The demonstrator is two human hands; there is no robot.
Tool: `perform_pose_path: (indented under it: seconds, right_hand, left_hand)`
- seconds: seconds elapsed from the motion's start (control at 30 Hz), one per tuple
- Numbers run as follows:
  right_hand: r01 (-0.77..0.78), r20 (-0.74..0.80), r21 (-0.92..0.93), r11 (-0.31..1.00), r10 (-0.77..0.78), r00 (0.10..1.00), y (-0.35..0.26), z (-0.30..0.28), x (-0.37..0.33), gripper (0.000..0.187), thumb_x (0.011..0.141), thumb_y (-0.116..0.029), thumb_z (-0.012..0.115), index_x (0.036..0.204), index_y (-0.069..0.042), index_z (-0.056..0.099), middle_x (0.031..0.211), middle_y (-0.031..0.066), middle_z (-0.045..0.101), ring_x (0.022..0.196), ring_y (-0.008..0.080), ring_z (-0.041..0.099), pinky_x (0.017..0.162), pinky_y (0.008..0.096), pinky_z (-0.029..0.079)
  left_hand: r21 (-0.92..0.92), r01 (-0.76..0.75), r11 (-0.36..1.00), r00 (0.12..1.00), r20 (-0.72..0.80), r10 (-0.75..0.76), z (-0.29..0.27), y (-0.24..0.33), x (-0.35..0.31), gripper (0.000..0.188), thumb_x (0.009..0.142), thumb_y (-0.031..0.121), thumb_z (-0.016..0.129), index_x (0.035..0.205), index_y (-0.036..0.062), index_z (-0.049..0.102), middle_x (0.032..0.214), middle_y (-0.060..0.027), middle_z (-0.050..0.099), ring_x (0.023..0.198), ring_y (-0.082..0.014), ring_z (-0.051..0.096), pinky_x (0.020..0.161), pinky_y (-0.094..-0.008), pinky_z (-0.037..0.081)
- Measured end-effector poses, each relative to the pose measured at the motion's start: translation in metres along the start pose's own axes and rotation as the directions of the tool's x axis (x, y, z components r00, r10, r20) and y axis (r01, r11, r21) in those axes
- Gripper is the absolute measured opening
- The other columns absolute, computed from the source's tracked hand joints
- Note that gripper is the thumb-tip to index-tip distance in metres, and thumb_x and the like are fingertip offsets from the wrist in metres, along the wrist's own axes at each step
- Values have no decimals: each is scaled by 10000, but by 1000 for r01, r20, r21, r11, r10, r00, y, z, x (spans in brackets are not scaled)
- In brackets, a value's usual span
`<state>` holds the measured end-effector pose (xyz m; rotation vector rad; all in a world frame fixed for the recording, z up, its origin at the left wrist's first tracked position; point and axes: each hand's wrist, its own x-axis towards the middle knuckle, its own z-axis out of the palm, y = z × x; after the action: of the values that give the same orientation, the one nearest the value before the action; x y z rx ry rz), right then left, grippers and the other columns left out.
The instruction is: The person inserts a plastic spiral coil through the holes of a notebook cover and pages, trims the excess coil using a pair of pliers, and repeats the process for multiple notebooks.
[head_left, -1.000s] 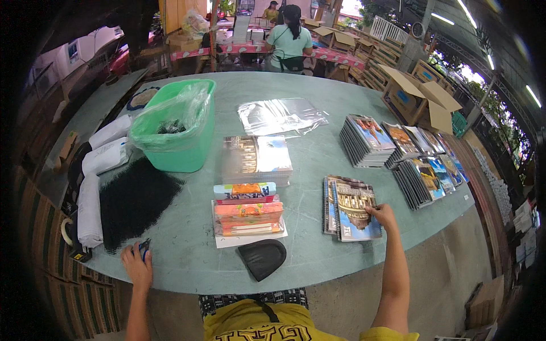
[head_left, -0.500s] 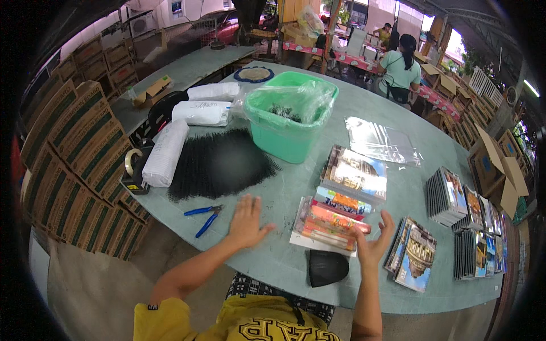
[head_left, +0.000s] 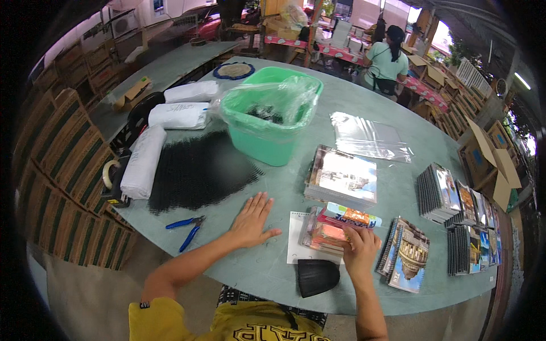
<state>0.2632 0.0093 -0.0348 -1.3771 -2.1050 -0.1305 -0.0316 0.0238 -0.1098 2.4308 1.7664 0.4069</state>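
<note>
My left hand (head_left: 253, 221) lies flat on the table, fingers stretched and holding nothing. My right hand (head_left: 361, 245) is closed at the right end of a red and orange clear-wrapped packet (head_left: 330, 234), its fingertips pinching that edge. Against the packet's far side lies a blue, white and orange wrapped bundle (head_left: 351, 216). Both rest on a white sheet with a punched edge (head_left: 298, 241). Nearer me sits a black rounded block (head_left: 318, 277). Blue-handled cutting pliers (head_left: 190, 229) lie left of my left hand. Beyond the packet stands a stack of picture-covered notebooks (head_left: 342, 176).
A green bin lined with clear plastic (head_left: 264, 139) stands beyond a spread of thin black coils (head_left: 199, 170). White rolls (head_left: 142, 162) and a tape dispenser (head_left: 114, 176) are at left. More spiral notebooks (head_left: 409, 256), clear bags (head_left: 369, 137) and cartons (head_left: 483, 153) lie rightward. A person (head_left: 388, 59) stands farther off.
My right hand has gone from fingers apart to closed on the packet's end. The packet and the blue bundle have shifted on the sheet. My left hand remains flat; the whole view has shifted slightly.
</note>
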Motion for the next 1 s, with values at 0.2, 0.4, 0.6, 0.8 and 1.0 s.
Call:
perform_pose_path:
  seconds: [0.2, 0.4, 0.6, 0.8, 1.0]
  right_hand:
    - [10, -195, 107, 994, 11, 981, 4, 3, -15, 351, 603, -6, 648, 935, -119, 619, 904, 38, 584, 891, 245, 528, 833, 393, 338]
    - [92, -93, 138, 986, -80, 992, 7, -2, -2, 354, 613, -22, 653, 947, -135, 628, 930, 27, 592, 910, 243, 527, 830, 390, 336]
    - [28, -76, 145, 989, -17, 997, 4, -7, 3, 391, 588, -48, 710, 960, -146, 639, 934, 30, 593, 894, 244, 524, 809, 384, 342]
    - [-3, 19, -12, 1000, 3, 1000, 15, -14, 0, 387, 593, -27, 698, 956, -150, 645, 911, 18, 594, 893, 239, 529, 772, 369, 354]
    - [-67, 12, -41, 997, 67, 998, 17, -6, 3, 434, 583, -17, 692, 992, -151, 638, 903, 30, 579, 890, 239, 525, 791, 382, 367]
  left_hand:
    - [-196, -152, 969, 977, -181, 116, 10, 19, 30, 592, 915, 420, 429, 1319, -12, 392, 1389, -235, 332, 1327, -381, 254, 1099, -475, 170]
    - [-83, 23, 996, 992, -125, -33, 29, 18, 23, 445, 889, 309, 493, 1247, 44, 493, 1366, -189, 387, 1302, -360, 306, 1083, -463, 220]
    - [21, -110, 994, 987, -120, 112, 22, 32, 40, 387, 897, 282, 484, 1224, 79, 521, 1341, -155, 426, 1266, -354, 347, 1051, -437, 275]
    - [-130, -215, 968, 971, -134, 197, 35, 41, 71, 376, 890, 267, 490, 1190, 47, 542, 1253, -138, 498, 1196, -333, 419, 996, -433, 338]
    - [8, -235, 972, 967, -105, 234, 7, 18, 22, 302, 809, 186, 555, 1065, 34, 604, 1050, -98, 572, 1054, -262, 488, 922, -398, 382]
